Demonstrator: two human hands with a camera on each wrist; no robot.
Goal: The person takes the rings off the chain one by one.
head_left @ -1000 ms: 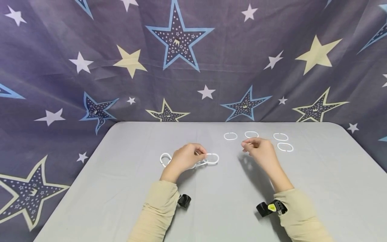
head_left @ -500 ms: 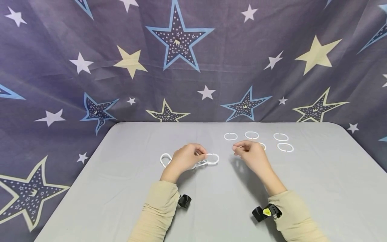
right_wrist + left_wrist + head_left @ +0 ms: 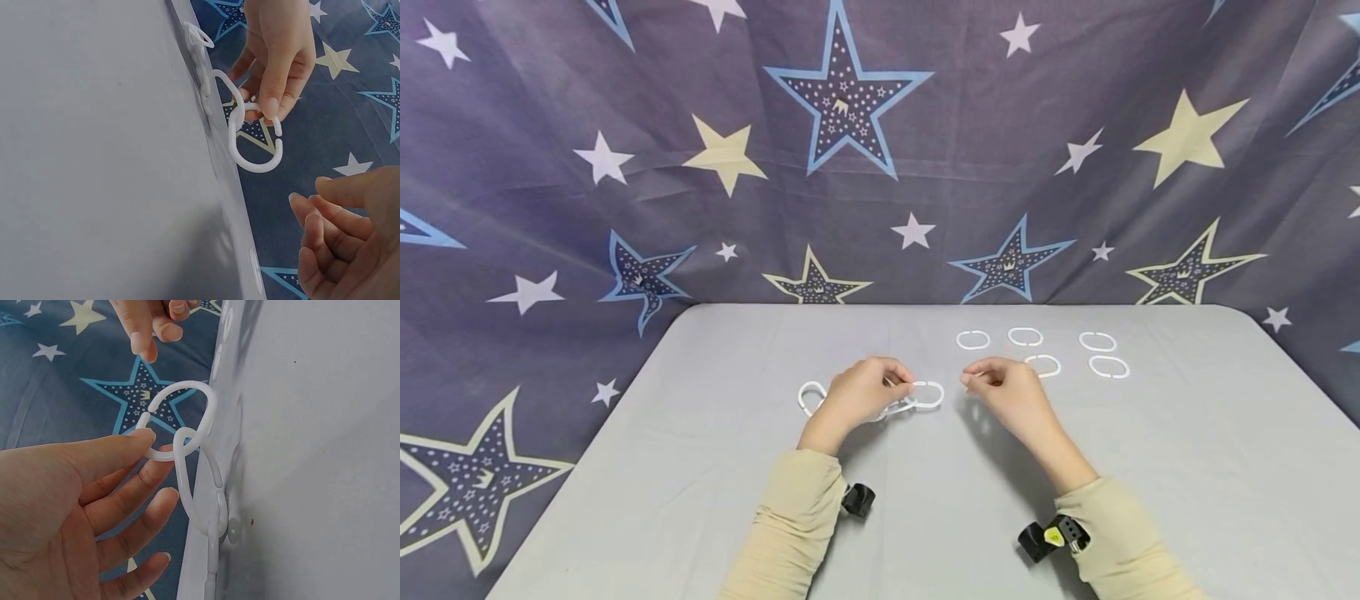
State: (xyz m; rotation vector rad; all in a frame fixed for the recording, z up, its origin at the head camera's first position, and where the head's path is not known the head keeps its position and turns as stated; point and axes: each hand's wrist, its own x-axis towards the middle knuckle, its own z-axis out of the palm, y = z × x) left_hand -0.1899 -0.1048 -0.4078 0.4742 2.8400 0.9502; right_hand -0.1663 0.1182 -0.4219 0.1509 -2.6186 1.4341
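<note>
Between thumb and index finger my left hand [image 3: 865,387] pinches a white oval plastic link [image 3: 209,406], which has a small gap in its side. A second white link [image 3: 181,481] is looped through it, and more of the chain [image 3: 199,34] trails down to the table behind the hand. My right hand [image 3: 1007,387] hovers to the right of the held link, apart from it. Its fingers [image 3: 337,219] are loosely bent, and nothing shows between thumb and fingertips in the right wrist view. Part of the chain is hidden by the left hand in the head view.
Several loose white links lie on the grey table [image 3: 700,517] at the back right, among them one link [image 3: 973,340] at the left of the group and another link [image 3: 1108,367] nearer the right. A star-patterned cloth [image 3: 947,150] hangs behind the table.
My right hand has moved left and slightly down, toward the left hand, uncovering a loose link behind it. The left hand keeps its pinch in the same place.
</note>
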